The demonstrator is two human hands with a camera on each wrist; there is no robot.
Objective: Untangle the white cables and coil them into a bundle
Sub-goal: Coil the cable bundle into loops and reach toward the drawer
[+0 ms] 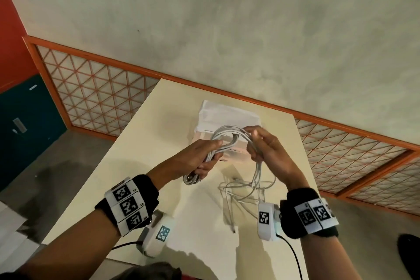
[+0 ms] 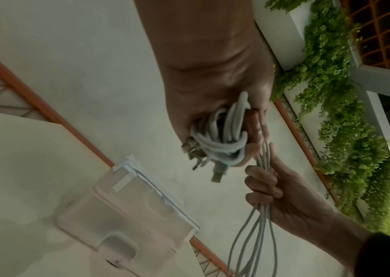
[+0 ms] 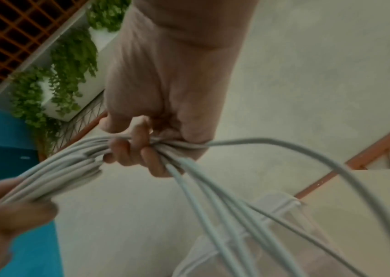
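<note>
The left grip point(image 1: 204, 157) is curled round the gathered turns of the white cables point(image 1: 227, 136), plug ends poking out below its fingers, likely anchoring the coil. The right grip point(image 1: 261, 143), just beside it, pinches the same strands where they arch across, feeding slack; loose lengths point(image 1: 245, 191) hang beneath it onto the counter point(image 1: 141, 143). Beyond both grips stands a clear plastic box point(image 2: 127, 215); counter edges lie well apart either side, leaving room.

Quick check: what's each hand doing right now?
Left hand: closed, grips the coiled white cables.
Right hand: closed, holds the loose strands feeding the coil.
</note>
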